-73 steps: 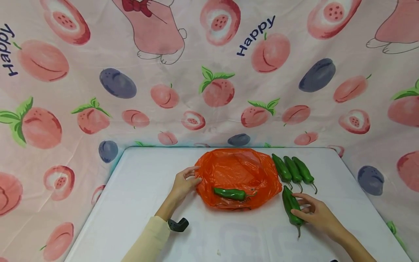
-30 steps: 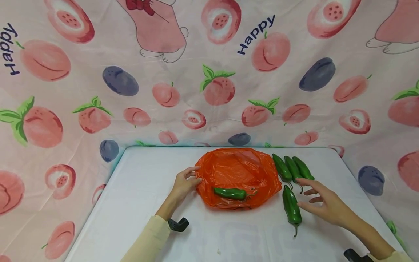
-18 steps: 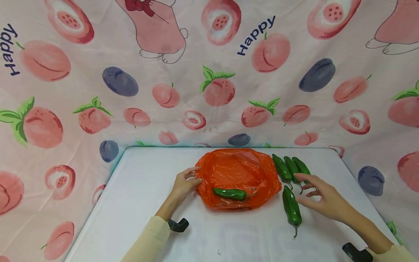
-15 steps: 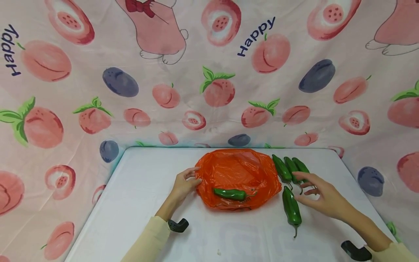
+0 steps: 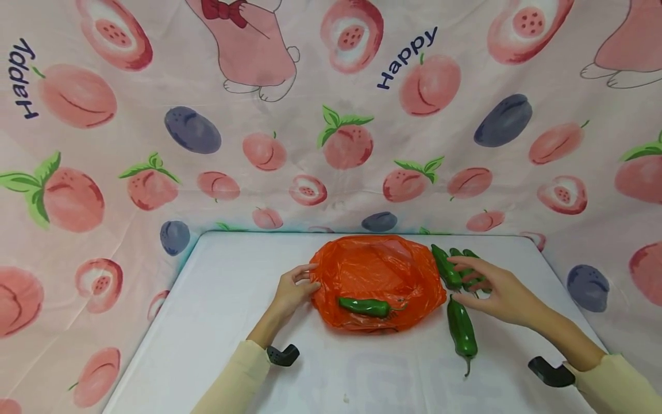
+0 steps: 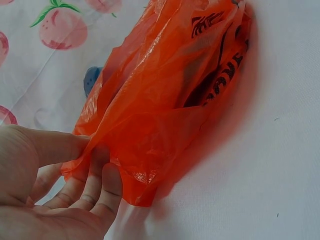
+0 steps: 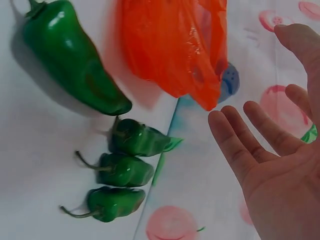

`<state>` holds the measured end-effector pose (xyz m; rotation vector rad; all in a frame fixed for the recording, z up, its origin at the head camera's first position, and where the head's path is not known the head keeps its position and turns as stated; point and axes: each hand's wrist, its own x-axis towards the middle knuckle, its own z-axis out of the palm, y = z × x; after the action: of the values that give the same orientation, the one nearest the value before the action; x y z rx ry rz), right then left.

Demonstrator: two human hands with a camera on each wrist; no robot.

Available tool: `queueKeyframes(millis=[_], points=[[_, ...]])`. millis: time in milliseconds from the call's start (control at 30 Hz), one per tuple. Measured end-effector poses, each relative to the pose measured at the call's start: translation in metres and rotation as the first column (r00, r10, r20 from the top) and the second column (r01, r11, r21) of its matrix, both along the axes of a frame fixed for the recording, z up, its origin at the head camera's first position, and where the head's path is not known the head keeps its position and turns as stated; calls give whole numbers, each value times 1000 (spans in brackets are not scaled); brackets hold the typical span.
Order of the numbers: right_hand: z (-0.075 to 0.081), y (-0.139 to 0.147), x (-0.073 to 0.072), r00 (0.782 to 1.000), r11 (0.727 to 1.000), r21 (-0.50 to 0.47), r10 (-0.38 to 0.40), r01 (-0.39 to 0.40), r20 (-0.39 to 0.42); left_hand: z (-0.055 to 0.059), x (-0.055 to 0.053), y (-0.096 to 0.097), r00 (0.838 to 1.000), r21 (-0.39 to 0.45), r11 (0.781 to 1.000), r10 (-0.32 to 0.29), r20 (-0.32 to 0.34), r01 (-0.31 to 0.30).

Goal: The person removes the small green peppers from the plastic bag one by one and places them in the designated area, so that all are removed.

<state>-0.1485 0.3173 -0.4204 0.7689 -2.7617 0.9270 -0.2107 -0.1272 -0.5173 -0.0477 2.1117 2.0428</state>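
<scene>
An orange plastic bag lies spread on the white table with its mouth wide. My left hand pinches the left edge of it between thumb and fingers, clearly so in the left wrist view. One green pepper lies in the bag. Over the table to its right hovers my right hand, fingers apart and holding nothing in the right wrist view. Beneath and beyond that hand, three green peppers lie side by side, partly hidden in the head view. Another green pepper lies nearer the front, stem toward me.
The white table ends at the back and sides against a pink cloth printed with fruit. A black wrist camera mount sits on the left wrist, another mount on the right.
My right hand has let go of the front pepper, leaving it on the table, then moved up and left toward the three peppers. The left hand has stayed at the bag's edge.
</scene>
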Motion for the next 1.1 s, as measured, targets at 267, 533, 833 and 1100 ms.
queueKeyframes(millis=[267,533,833,1100], points=[[7,-13,-13,999,999,-5,41,-41,24,-1,0,-1,1000,-1,1000,1,-2,-1],[15,-29,-22,996,998,-8,70,-70,49,-1,1,0,1000,5,1000,2,4,-2],[18,-44,-36,979,989,-44,147,-142,140,-2,0,1,999,11,1000,-3,-40,3],[16,-56,-47,963,984,-60,179,-170,203,-2,0,2,999,12,1000,4,-49,-4]])
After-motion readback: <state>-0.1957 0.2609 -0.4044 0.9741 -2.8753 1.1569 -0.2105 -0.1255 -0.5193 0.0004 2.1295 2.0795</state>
